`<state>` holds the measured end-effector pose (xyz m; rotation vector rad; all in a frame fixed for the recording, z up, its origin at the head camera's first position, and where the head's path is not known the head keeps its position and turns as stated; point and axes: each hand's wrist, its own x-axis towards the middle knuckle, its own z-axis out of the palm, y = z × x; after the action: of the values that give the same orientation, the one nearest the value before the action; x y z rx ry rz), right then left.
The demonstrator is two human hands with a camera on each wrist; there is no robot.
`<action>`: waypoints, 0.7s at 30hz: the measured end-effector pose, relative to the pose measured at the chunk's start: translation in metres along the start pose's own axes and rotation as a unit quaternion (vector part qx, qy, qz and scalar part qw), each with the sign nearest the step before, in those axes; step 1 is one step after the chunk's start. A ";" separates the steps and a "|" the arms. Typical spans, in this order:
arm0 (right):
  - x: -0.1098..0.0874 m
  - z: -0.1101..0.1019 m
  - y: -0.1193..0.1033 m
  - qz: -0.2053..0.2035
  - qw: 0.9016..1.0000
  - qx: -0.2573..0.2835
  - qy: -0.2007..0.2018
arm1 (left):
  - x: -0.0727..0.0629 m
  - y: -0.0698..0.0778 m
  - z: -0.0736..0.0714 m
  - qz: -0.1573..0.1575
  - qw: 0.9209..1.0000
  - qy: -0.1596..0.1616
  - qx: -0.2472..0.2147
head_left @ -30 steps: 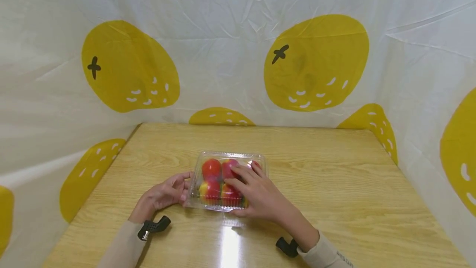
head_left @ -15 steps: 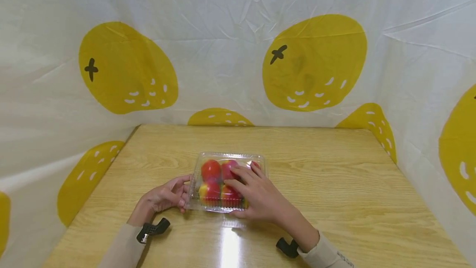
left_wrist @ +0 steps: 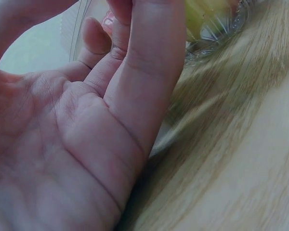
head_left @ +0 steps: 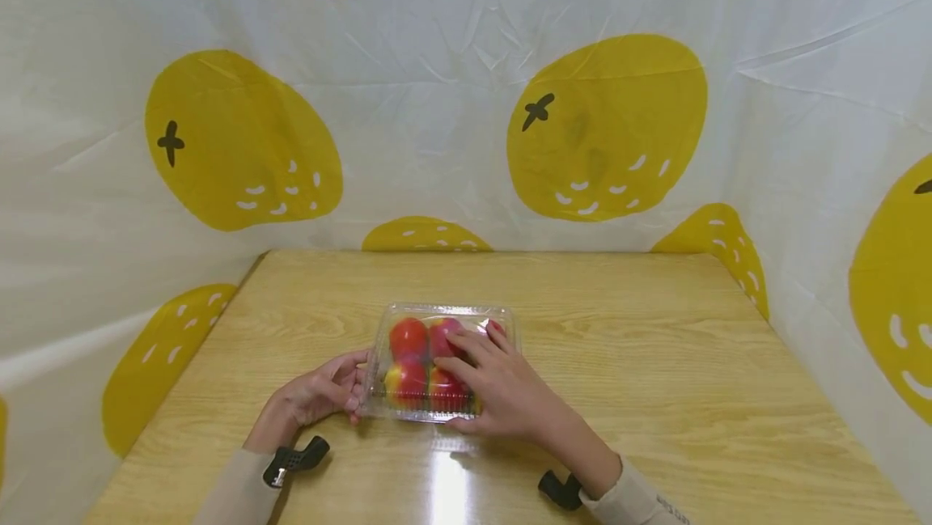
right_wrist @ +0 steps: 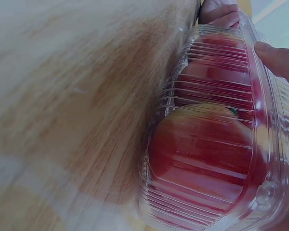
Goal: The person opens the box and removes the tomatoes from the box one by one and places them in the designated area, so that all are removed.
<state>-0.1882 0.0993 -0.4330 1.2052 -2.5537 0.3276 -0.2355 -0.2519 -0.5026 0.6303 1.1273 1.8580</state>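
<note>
A clear plastic clamshell container (head_left: 451, 308) sits closed on the table, holding several red-and-yellow, apple-like fruits (head_left: 409, 339). My left hand (head_left: 320, 391) grips its left edge, with thumb and fingers curled there. In the left wrist view the palm of the left hand (left_wrist: 101, 125) faces the camera and partly blocks the container. Spread across the lid's right half, my right hand (head_left: 502, 391) rests its fingers on top, thumb by the near rim. The right wrist view shows the ribbed side of the container (right_wrist: 269, 110), a large fruit (right_wrist: 202, 149) and the right thumb (right_wrist: 279, 60).
The wooden table (head_left: 655, 363) reaches back to a white curtain (head_left: 422, 137) printed with yellow fruit shapes, which also hangs at both sides. Black wrist mounts (head_left: 294, 460) are strapped at the cuffs. A bright light reflection lies on the tabletop in front of the container.
The head view has shifted slightly, so the curtain and table edge appear lower and further left. Both hands stay at the same places on the container.
</note>
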 end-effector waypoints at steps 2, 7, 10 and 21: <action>0.000 0.000 -0.001 -0.001 1.000 -0.002 -0.003 | -0.001 0.000 0.000 0.002 1.000 -0.010 -0.004; 0.001 0.001 -0.002 -0.006 1.000 -0.005 -0.003 | -0.002 -0.001 0.000 0.012 0.999 -0.032 -0.003; 0.001 0.001 -0.002 -0.007 1.000 -0.008 0.007 | -0.003 -0.001 0.000 0.014 1.000 -0.024 0.008; 0.002 0.002 0.001 -0.013 1.000 -0.010 0.019 | -0.002 0.002 0.003 0.009 0.999 -0.007 0.037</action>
<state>-0.1906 0.0983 -0.4344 1.2133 -2.5005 0.3160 -0.2331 -0.2527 -0.5000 0.6962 1.1901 1.8310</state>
